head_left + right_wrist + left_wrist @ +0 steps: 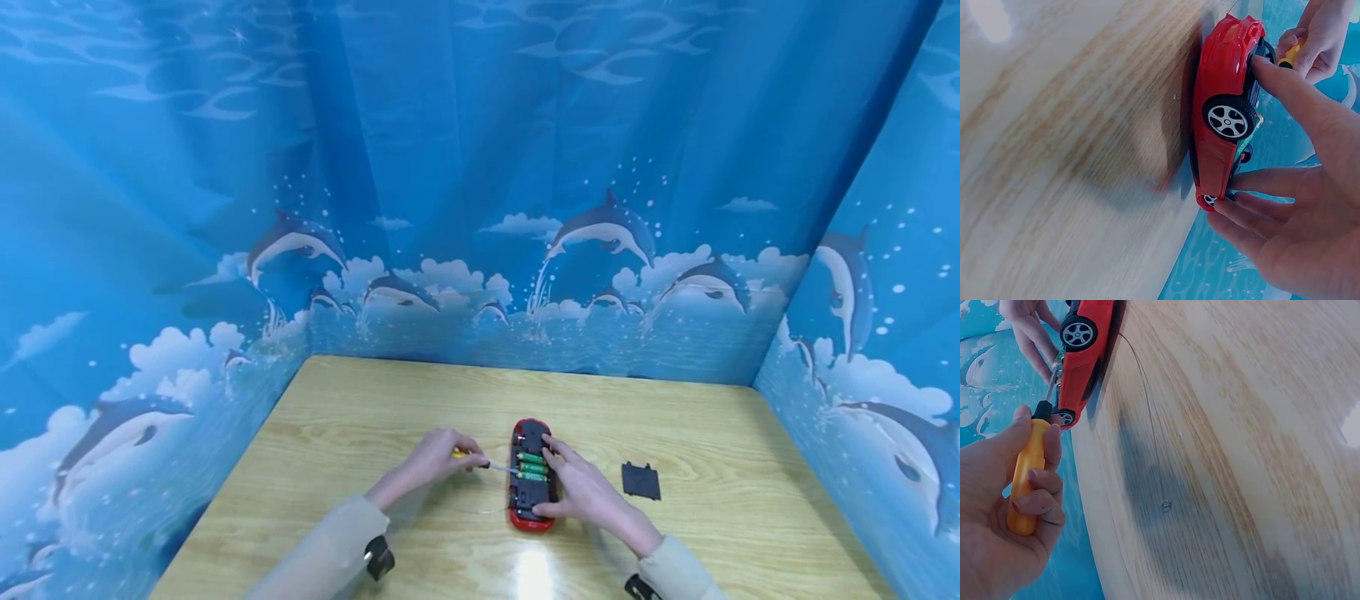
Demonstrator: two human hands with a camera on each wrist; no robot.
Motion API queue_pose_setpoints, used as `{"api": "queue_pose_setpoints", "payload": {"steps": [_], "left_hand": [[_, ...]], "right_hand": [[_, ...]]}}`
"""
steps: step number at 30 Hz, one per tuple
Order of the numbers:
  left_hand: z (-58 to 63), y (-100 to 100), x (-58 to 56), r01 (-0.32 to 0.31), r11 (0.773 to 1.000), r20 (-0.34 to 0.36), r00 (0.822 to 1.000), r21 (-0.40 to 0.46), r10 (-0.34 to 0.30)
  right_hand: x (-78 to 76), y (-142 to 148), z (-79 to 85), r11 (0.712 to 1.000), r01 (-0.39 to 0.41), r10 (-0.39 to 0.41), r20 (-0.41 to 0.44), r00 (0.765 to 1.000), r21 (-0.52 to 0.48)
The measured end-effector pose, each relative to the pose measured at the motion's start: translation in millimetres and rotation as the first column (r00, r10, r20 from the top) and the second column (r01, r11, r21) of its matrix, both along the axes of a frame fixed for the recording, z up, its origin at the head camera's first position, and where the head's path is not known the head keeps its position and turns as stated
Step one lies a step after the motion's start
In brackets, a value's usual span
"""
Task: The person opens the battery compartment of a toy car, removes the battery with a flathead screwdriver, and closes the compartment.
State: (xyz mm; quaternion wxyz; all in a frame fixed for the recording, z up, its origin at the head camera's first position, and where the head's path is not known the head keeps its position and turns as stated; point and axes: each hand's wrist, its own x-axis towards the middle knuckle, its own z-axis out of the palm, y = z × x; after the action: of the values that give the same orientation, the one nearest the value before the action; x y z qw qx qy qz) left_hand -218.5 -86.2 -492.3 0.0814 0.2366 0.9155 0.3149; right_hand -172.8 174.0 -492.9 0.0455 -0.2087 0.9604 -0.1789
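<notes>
A red toy car [531, 523] lies upside down on the table, its black underside facing up. Several green batteries [532, 467] sit in the uncovered compartment in its middle. My left hand [447, 455] grips the yellow handle of a screwdriver [1029, 462], whose metal shaft reaches to the batteries' left ends; whether the tip touches them I cannot tell. With fingers spread and mostly straight, my right hand [583, 486] rests on the car's right side, thumb on the underside towards the near end, fingertips towards the far end.
To the right of the car lies a black battery cover [641, 481] on the wooden table [360, 408]. A thin wire [1147, 400] trails from beside the car over the tabletop, ending in a small coil. Blue dolphin-printed curtains [450, 167] stand behind and along both sides.
</notes>
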Motion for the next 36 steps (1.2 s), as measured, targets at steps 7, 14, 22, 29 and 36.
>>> {"api": "queue_pose_setpoints", "payload": {"steps": [7,14,22,29,36], "left_hand": [[0.8,-3,3.3,-0.063,0.995,-0.031,0.997,0.078,0.066],[0.6,-4,3.7,-0.148,0.979,-0.067,0.985,0.139,0.158],[-7.6,-9,5.0,-0.218,0.964,-0.133,0.962,0.153,0.239],[-13.2,-18,2.6,-0.343,0.92,-0.108,0.924,0.19,0.367],[-15.5,-31,2.8,-0.454,0.873,-0.067,0.88,0.178,0.471]], "right_hand": [[0.7,-1,0.3,1.0,0.012,-0.012,0.008,1.0,-0.004],[-0.5,-2,0.5,1.0,0.015,-0.015,0.011,1.0,-0.006],[0.4,-2,0.4,1.0,0.018,-0.018,0.016,1.0,0.0],[0.9,-2,1.6,1.0,0.01,-0.01,0.018,1.0,-0.003],[0.6,-1,1.2,1.0,0.008,-0.008,0.03,1.0,-0.015]]}}
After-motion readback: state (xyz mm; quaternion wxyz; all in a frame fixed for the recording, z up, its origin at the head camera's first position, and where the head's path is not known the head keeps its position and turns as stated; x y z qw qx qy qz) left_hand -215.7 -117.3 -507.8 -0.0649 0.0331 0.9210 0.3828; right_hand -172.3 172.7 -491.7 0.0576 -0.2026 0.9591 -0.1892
